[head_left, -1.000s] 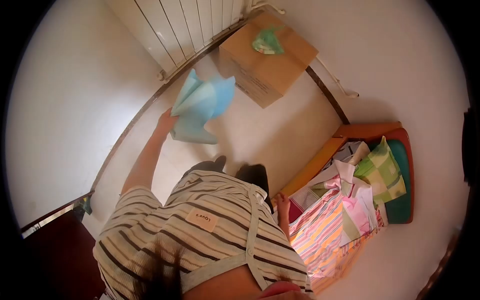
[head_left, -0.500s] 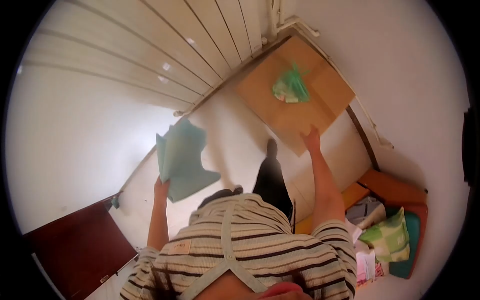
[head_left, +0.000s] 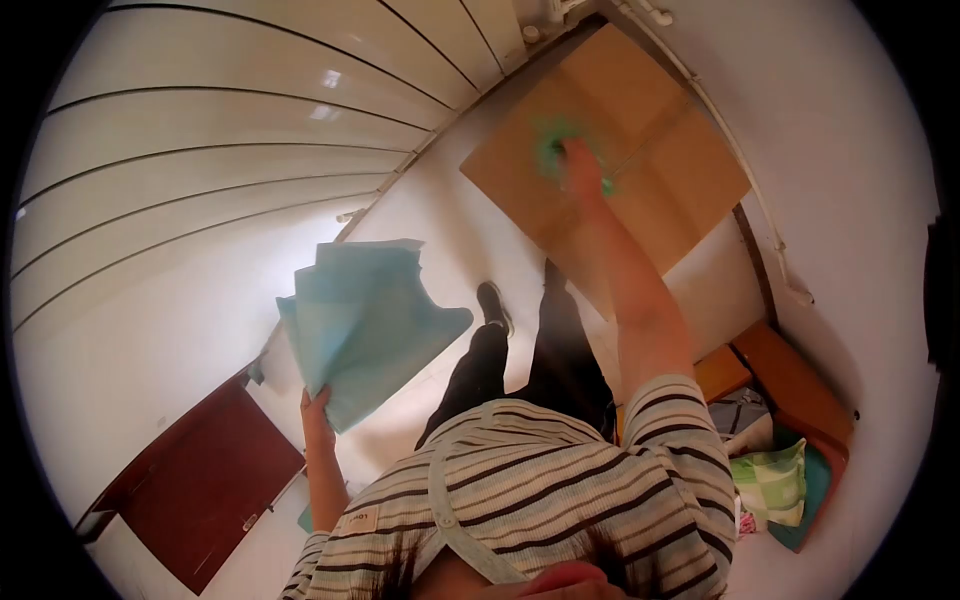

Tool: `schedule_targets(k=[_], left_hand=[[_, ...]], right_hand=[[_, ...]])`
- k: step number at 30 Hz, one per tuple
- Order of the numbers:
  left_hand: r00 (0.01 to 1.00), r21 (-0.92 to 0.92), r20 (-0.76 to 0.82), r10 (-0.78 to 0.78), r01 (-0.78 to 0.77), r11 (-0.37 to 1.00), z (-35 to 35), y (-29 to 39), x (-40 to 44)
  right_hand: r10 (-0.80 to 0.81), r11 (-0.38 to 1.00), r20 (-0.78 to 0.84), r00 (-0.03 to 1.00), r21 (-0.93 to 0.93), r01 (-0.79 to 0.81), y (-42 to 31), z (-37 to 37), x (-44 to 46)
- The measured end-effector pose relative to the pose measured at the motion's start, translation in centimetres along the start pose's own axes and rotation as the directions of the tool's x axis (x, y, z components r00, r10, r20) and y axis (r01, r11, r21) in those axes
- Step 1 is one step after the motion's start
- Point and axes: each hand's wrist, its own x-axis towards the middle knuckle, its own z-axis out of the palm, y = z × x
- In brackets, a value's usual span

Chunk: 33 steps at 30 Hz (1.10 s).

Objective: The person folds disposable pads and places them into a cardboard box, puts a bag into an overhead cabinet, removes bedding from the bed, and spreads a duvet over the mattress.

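Right hand point(head_left: 583, 170) has just come in from over the box's near corner to the green bag point(head_left: 550, 137), so now each hand is at a thing of its own. It reaches down onto the bag from the near side and covers much of it; with the blur, I cannot tell whether the fingers are closed on it or only touching. The bag lies on top of the box point(head_left: 680, 120), a little off its middle toward the left corner. The left hand point(head_left: 317, 405) is clamped on the lower corner of the blue sheet point(head_left: 375, 325), which spreads above the floor point(head_left: 430, 210), apart from the box's left corner.
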Motion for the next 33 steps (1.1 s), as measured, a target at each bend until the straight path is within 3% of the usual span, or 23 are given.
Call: schedule_targets(k=[2,5,7,8,9,10,11,13,14,16,17,19,20,22,23,25,27,33], left_hand=[[0.999,-0.093,0.022,-0.031,0.033,0.995,0.4,-0.1,0.3],[0.999,-0.091,0.004,-0.036,0.037,0.995,1.1,-0.1,1.0],[0.999,-0.085,0.024,-0.032,0.034,0.996,1.5,0.4,0.9],[0.999,-0.086,0.041,-0.032,0.036,0.996,1.6,0.6,0.6],[0.999,-0.078,0.037,-0.037,0.040,0.996,1.8,0.9,0.5],[0.999,-0.060,0.028,-0.034,0.035,0.998,2.0,1.3,0.4],[0.999,-0.041,0.020,-0.031,0.032,0.999,2.1,1.6,0.4],[0.999,-0.052,0.041,-0.018,0.020,0.998,2.3,1.9,0.4],[0.998,-0.072,0.061,0.005,-0.001,0.997,2.4,2.2,0.4],[0.998,-0.063,0.059,0.007,-0.003,0.998,2.9,2.8,0.1],[0.998,-0.062,0.060,0.012,-0.008,0.998,3.4,3.3,-0.2],[0.999,-0.025,0.041,0.002,-0.001,1.000,4.7,4.8,-1.2],[1.000,0.004,0.026,-0.006,0.006,1.000,5.1,5.6,-1.6],[0.999,0.024,0.049,0.013,-0.014,1.000,4.9,6.9,-2.0],[0.997,0.033,0.075,0.034,-0.037,0.999,4.7,7.7,-2.3],[0.997,0.035,0.040,0.067,-0.068,0.997,5.0,9.7,-3.5],[0.995,0.131,0.014,0.097,-0.098,0.987,4.9,12.0,-5.0],[0.980,0.077,0.107,0.165,-0.174,0.982,6.8,16.8,-9.8]], right_hand=[[-0.030,0.999,0.036,0.999,0.015,0.029,-1.5,-1.2,-0.4],[0.038,0.999,0.161,0.986,0.001,-0.038,-1.4,-0.9,-1.3],[-0.075,0.995,-0.178,0.981,0.047,0.085,0.6,1.6,-2.8],[-0.068,0.996,-0.173,0.983,0.053,0.078,-0.5,-0.2,-3.3],[0.209,0.970,-0.049,0.977,0.137,-0.201,-1.4,-2.4,-4.2],[0.460,0.864,0.092,0.883,0.181,-0.469,-1.8,-3.8,-4.6],[0.466,0.860,0.099,0.879,0.180,-0.477,0.4,-2.6,-5.7],[0.156,0.964,0.140,0.978,-0.236,-0.120,7.0,0.5,-9.0],[0.161,0.965,0.143,0.977,-0.233,-0.125,8.4,0.4,-9.6],[-0.262,0.841,0.230,0.937,-0.422,0.339,9.5,0.5,-10.4],[-0.260,0.845,0.230,0.938,-0.415,0.336,9.6,0.6,-10.2],[-0.528,0.769,0.052,0.848,-0.395,0.503,9.8,0.8,-8.9],[-0.523,0.774,0.051,0.851,-0.389,0.499,10.0,1.1,-8.3],[-0.496,0.690,0.259,0.829,-0.462,0.557,10.0,1.6,-7.3],[-0.493,0.696,0.253,0.832,-0.458,0.552,9.0,0.9,-6.8],[-0.291,0.780,0.499,0.816,-0.370,0.505,6.7,-1.0,-4.8],[-0.248,0.834,0.494,0.833,-0.329,0.443,4.6,-3.4,-5.1],[-0.032,0.925,0.376,0.926,-0.341,0.170,0.8,-17.8,-11.8]])
